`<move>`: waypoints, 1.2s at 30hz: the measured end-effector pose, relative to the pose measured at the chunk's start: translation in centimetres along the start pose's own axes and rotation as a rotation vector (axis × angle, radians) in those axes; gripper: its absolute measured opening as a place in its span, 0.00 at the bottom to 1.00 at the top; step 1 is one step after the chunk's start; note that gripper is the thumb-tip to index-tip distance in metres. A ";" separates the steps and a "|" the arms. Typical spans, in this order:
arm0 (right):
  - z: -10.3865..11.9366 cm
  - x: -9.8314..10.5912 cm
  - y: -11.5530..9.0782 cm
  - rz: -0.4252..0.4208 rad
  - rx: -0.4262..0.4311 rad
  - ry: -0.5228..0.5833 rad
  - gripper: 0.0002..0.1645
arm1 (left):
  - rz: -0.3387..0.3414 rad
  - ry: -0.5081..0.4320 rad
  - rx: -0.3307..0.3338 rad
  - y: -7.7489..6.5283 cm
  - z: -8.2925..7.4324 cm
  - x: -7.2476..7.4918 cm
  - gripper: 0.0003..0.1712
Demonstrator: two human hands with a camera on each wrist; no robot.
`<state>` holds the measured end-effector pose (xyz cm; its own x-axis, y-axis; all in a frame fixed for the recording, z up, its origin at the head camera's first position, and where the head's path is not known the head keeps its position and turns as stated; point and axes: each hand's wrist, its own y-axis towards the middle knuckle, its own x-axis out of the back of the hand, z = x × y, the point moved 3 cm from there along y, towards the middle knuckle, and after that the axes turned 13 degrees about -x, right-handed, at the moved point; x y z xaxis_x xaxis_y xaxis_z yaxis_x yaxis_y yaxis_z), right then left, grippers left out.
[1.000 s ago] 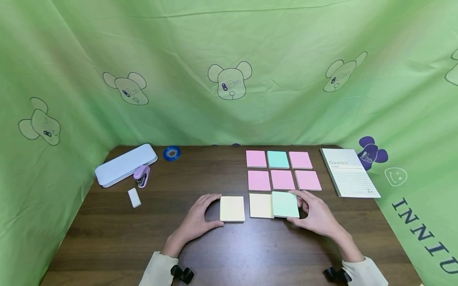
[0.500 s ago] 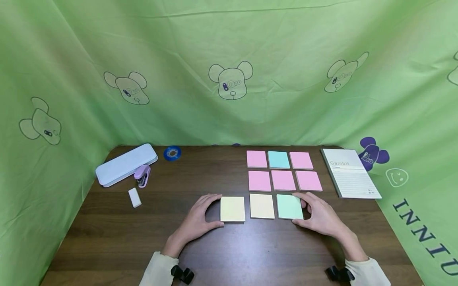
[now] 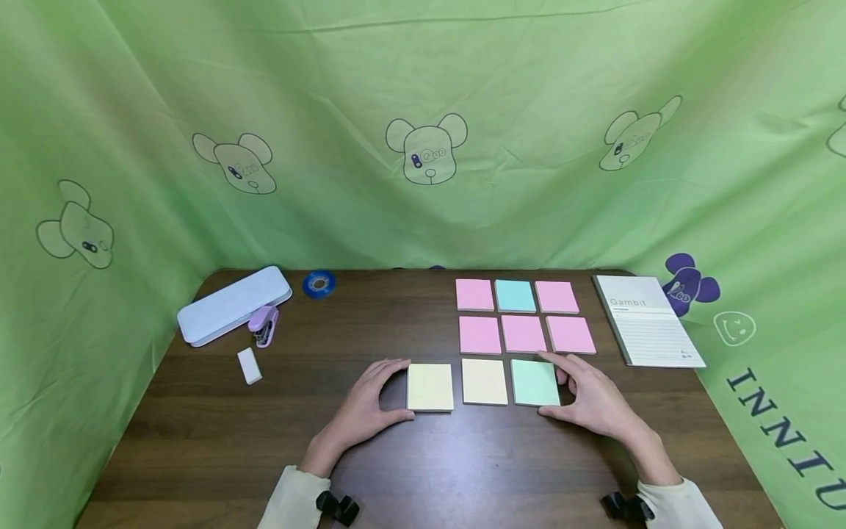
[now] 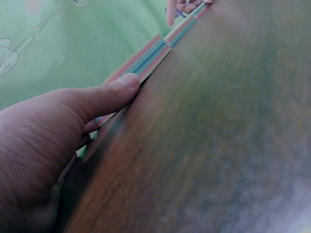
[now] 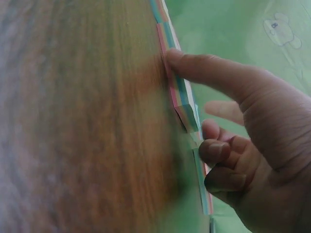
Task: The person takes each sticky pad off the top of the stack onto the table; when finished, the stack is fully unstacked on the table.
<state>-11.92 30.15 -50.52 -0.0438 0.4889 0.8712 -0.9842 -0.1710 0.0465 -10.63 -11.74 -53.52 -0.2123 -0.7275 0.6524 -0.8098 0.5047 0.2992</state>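
In the head view, my left hand (image 3: pixel 363 402) holds a pale yellow sticky note pad (image 3: pixel 430 387) by its left corners, thumb at the near edge and index finger at the far one. The left wrist view shows the thumb on the pad's striped side (image 4: pixel 150 56). A cream sticky note pad (image 3: pixel 485 382) lies between that pad and a mint green sticky note pad (image 3: pixel 534 382). My right hand (image 3: pixel 595 397) spans the mint pad's right side; its thumb touches the near edge, while the index finger is raised off the far edge. Its other fingers are curled.
Behind lie two rows of sticky note pads, several pink (image 3: pixel 523 334) and one turquoise (image 3: pixel 515 296). A notepad (image 3: pixel 651 321) is at right. At left are a pale blue case (image 3: pixel 233 306), purple stapler (image 3: pixel 263 325), white eraser (image 3: pixel 249 366) and blue tape roll (image 3: pixel 319 283).
The mint pad has moved right, off the cream pad's edge, and now lies flat beside it. My right index finger has lifted from it. My left hand keeps its place.
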 end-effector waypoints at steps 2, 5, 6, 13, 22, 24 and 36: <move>0.4 0.0 0.0 -0.031 0.035 0.012 0.55 | 0.001 0.001 0.004 0.0 0.0 0.0 0.50; 1.4 -0.1 0.0 -0.056 0.079 0.047 0.52 | 0.000 -0.002 0.006 0.0 0.0 0.0 0.50; 1.7 -0.2 0.0 -0.058 0.090 0.061 0.51 | 0.001 -0.002 0.006 0.0 0.0 0.0 0.50; 4.7 -1.7 0.4 -0.011 0.156 0.089 0.49 | -0.001 -0.007 0.008 0.0 -0.1 0.1 0.50; 8.6 -3.8 1.3 0.009 0.207 0.078 0.47 | -0.002 -0.005 0.001 -0.1 -0.1 0.1 0.50; 9.4 -4.2 1.5 0.004 0.200 0.076 0.46 | 0.001 -0.005 0.004 -0.1 -0.1 0.1 0.50; 13.6 -6.7 2.8 0.069 0.218 -0.048 0.57 | 0.001 0.009 -0.004 0.0 -0.2 0.1 0.52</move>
<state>-12.03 14.79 -49.56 -0.0963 0.4289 0.8982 -0.9185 -0.3860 0.0858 -10.51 -11.71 -53.31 -0.2080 -0.7232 0.6586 -0.8076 0.5068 0.3014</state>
